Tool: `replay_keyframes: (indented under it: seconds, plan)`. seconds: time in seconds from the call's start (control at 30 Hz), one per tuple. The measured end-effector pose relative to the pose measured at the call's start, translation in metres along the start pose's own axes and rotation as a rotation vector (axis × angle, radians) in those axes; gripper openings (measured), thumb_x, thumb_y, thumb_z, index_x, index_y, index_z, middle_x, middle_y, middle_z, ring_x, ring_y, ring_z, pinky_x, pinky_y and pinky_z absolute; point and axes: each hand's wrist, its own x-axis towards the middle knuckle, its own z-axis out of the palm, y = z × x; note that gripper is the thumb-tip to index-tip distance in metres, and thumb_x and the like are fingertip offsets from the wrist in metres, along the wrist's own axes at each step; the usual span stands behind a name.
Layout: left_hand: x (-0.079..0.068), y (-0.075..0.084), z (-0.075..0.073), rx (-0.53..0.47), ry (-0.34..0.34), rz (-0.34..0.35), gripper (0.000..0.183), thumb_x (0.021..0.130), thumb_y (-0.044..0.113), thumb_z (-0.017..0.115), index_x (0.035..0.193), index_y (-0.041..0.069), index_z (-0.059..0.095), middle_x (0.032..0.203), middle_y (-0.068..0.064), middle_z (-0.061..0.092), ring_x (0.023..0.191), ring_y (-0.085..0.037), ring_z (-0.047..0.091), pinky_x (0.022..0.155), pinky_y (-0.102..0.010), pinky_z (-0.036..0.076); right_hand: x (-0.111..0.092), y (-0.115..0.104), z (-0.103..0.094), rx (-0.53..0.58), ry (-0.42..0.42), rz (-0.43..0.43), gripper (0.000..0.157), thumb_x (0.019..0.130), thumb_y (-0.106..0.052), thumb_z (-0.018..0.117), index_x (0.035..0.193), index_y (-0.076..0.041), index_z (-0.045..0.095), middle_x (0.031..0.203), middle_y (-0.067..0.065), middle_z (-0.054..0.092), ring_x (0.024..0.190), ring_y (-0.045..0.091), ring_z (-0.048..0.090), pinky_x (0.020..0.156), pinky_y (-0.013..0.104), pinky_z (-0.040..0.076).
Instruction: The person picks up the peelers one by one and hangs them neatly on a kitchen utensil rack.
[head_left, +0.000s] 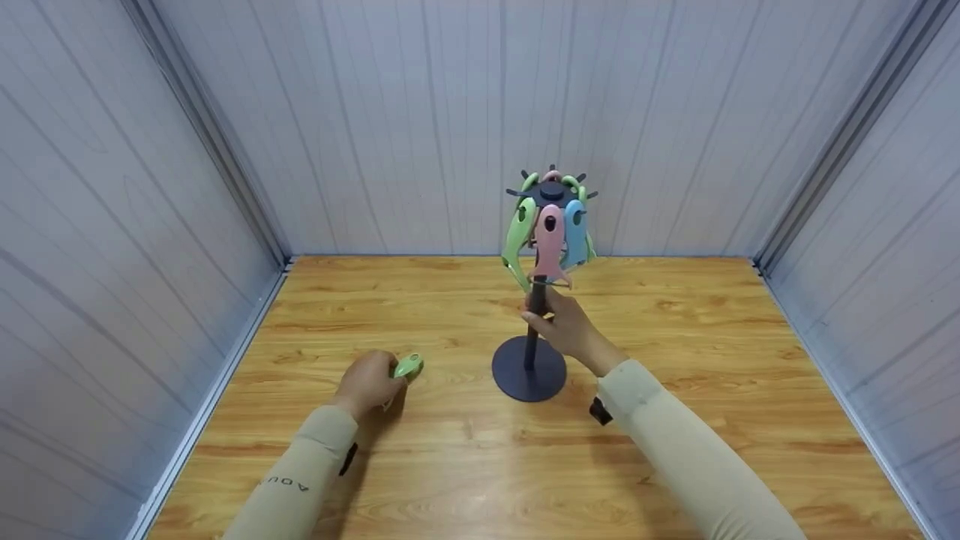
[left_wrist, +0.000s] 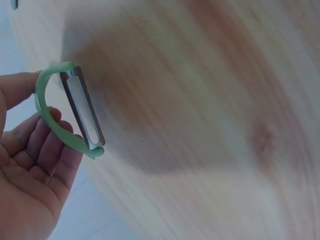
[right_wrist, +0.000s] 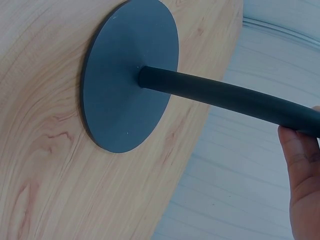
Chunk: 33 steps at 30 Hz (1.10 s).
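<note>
My left hand [head_left: 367,384] holds a green peeler [head_left: 408,366] low over the table, left of a dark rack. In the left wrist view its thumb and fingers pinch the peeler's curved green frame [left_wrist: 64,136], and the metal blade [left_wrist: 84,107] faces away from the palm. My right hand [head_left: 574,330] grips the rack's upright post [right_wrist: 215,95] below the hanging peelers. The round base [head_left: 517,386] sits flat on the table. From hooks at the top hang several peelers, among them a green one [head_left: 516,238], a pink one [head_left: 550,244] and a blue one [head_left: 576,232].
The wooden table [head_left: 465,472] runs back to a pale panelled wall [head_left: 420,135]. Similar panels stand at the left [head_left: 112,225] and right [head_left: 862,225], with metal strips along the table's side edges. Bare hook tips stick out around the rack's top [head_left: 552,192].
</note>
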Motion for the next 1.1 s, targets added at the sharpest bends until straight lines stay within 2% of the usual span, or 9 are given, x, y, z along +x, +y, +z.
replay_keyframes:
  seconds: [0.1,0.23,0.37,0.47,0.67,0.87,1.1]
  plan:
    - [-0.001,0.003,-0.003,-0.073,0.024,-0.005,0.025,0.093,0.023,0.068,0.106,0.002,0.067,0.085,-0.006,0.066,0.06,-0.017,0.06,0.056,-0.033,0.05,0.0,0.0,0.0,0.005,0.0,0.006,0.016,0.099,-0.023,0.06,0.105,-0.008,0.057,0.09,0.005,0.064,0.082,0.018,0.066,0.07,0.037,0.055]
    - [0.001,0.008,-0.007,-0.127,0.084,0.008,0.032,0.093,0.023,0.068,0.116,0.001,0.066,0.097,-0.007,0.068,0.077,-0.018,0.063,0.066,-0.037,0.054,0.0,0.0,0.0,0.01,0.002,0.002,0.016,0.099,-0.022,0.061,0.105,-0.008,0.057,0.09,0.005,0.065,0.082,0.019,0.066,0.07,0.037,0.055]
    - [0.003,0.015,-0.012,-0.161,0.131,0.041,0.03,0.093,0.022,0.068,0.116,0.003,0.066,0.102,-0.007,0.068,0.089,-0.019,0.065,0.076,-0.041,0.055,-0.001,0.0,0.0,0.011,0.007,-0.003,0.017,0.098,-0.022,0.062,0.105,-0.007,0.057,0.091,0.006,0.065,0.084,0.02,0.067,0.07,0.037,0.056]
    - [0.005,0.022,-0.016,-0.21,0.168,0.075,0.027,0.093,0.021,0.069,0.113,0.004,0.068,0.1,-0.007,0.069,0.087,-0.019,0.066,0.076,-0.041,0.056,-0.002,0.0,0.0,0.015,0.007,-0.001,0.017,0.098,-0.022,0.062,0.105,-0.008,0.057,0.091,0.005,0.065,0.084,0.019,0.067,0.071,0.038,0.056]
    - [0.006,0.038,-0.026,-0.268,0.26,0.157,0.029,0.09,0.022,0.072,0.112,0.004,0.068,0.091,-0.005,0.069,0.073,-0.017,0.066,0.065,-0.036,0.056,-0.002,0.0,0.0,0.027,0.004,0.005,0.015,0.097,-0.019,0.062,0.105,-0.007,0.057,0.089,0.006,0.064,0.08,0.018,0.066,0.07,0.038,0.055]
    - [0.005,0.053,-0.037,-0.316,0.319,0.191,0.031,0.089,0.025,0.073,0.112,0.006,0.068,0.092,-0.003,0.068,0.082,-0.018,0.066,0.071,-0.04,0.056,0.0,-0.001,0.001,0.018,-0.003,0.027,0.013,0.098,-0.016,0.061,0.106,-0.007,0.057,0.091,0.006,0.064,0.083,0.02,0.065,0.072,0.042,0.056]
    - [0.004,0.069,-0.044,-0.385,0.395,0.273,0.027,0.088,0.023,0.075,0.108,0.007,0.069,0.088,-0.004,0.066,0.078,-0.019,0.063,0.07,-0.038,0.055,0.001,-0.002,-0.001,0.006,-0.002,0.004,0.014,0.097,-0.015,0.062,0.106,-0.006,0.057,0.092,0.007,0.064,0.083,0.02,0.065,0.073,0.041,0.057]
